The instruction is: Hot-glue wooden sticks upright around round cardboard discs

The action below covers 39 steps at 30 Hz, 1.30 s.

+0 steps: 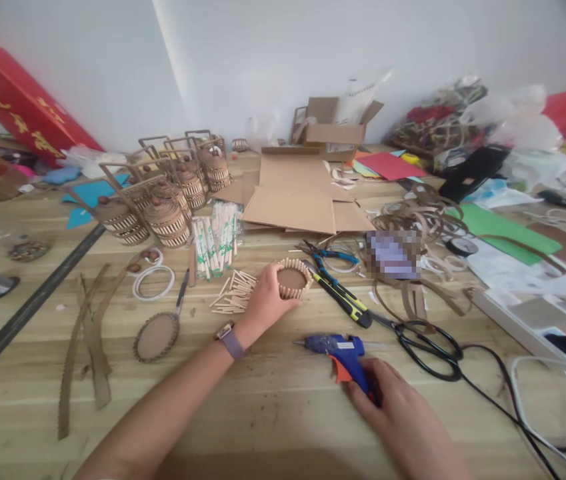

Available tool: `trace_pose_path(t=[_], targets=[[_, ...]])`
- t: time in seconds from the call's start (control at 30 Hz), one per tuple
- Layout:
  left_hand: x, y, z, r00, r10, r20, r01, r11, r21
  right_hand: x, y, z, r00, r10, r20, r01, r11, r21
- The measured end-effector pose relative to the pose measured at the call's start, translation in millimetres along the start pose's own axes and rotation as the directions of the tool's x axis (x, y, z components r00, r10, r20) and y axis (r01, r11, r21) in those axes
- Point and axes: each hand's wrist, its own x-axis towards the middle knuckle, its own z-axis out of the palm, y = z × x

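My left hand (pixel 267 297) grips the near left side of a small round basket (pixel 293 279), whose wall is made of short wooden sticks around a brown cardboard base. Just left of that hand lies a loose pile of wooden sticks (pixel 235 293). My right hand (pixel 387 400) is wrapped around the handle of a blue hot glue gun (pixel 335 347) with an orange trigger, its nozzle pointing left. The glue gun lies over the table in front of me. Some fingers of the right hand are hidden behind the handle.
Yellow-black utility knife (pixel 345 300), blue-handled pliers (pixel 330 257) and black scissors (pixel 427 347) lie right of the basket. Finished lidded baskets (pixel 167 220) stand at back left. Flat cardboard (pixel 290 193) lies behind. A hand mirror-shaped piece (pixel 157 337) and brown strips (pixel 93 353) lie left. Black cable (pixel 503 387) runs right.
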Motion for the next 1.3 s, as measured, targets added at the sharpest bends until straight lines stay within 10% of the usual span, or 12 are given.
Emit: trace_pose_path(t=[0.17, 0.33, 0.97, 1.3], targets=[[-14, -17, -26.8, 0.964, 0.259, 0.065, -0.266, 0.919, 0.292, 1, 0, 5, 0.997, -0.083, -0.005, 0.083, 0.996, 0.018], [-19, -46, -42.1, 0.954, 0.084, 0.287, -0.247, 0.762, 0.599, 5, -14, 8, 0.988, -0.152, -0.013, 0.151, 0.987, -0.063], [-40, -48, -49.8, 0.978, 0.08, 0.191, -0.182, 0.773, 0.608, 51, -40, 7, 0.843, -0.53, 0.092, 0.517, 0.845, 0.135], [-47, -46, -64.4, 0.983, 0.004, 0.181, -0.11, 0.806, 0.582, 61, -17, 16, 0.866, -0.5, -0.008, 0.481, 0.828, 0.289]])
